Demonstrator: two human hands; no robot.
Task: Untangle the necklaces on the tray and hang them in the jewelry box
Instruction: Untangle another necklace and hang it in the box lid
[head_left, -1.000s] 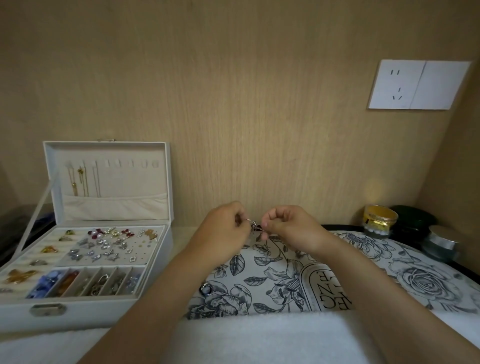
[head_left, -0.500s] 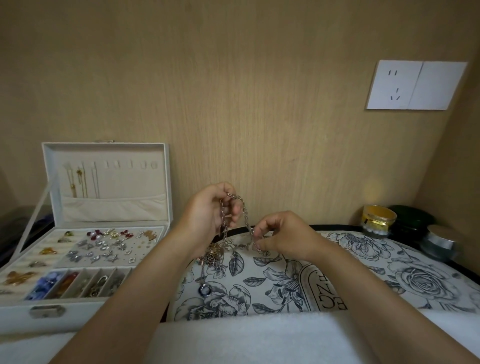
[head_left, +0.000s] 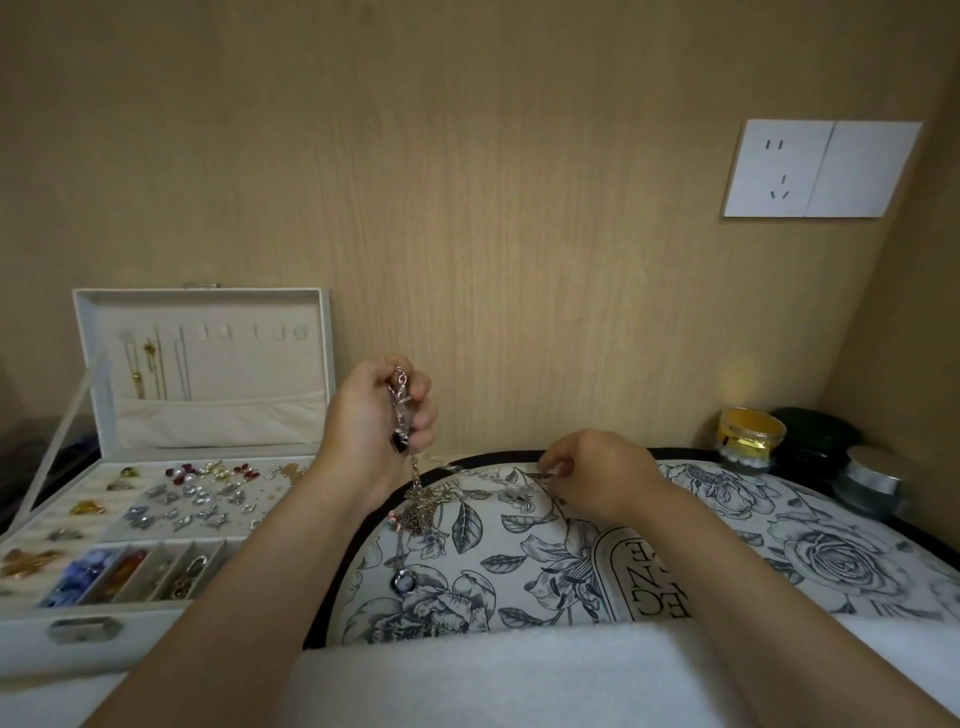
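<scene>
Open jewelry box (head_left: 218, 415) left of tray (head_left: 841, 561), gold jar (head_left: 750, 434) right.

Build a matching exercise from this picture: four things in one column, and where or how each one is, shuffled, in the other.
1 left hand
2 right hand
3 jewelry box
4 gold jar

A open, at the far left
B raised, gripping a necklace chain
C far right, beyond the tray
D low over the tray's far edge, pinching the chain

Pairs: 1-B, 2-D, 3-A, 4-C
</scene>
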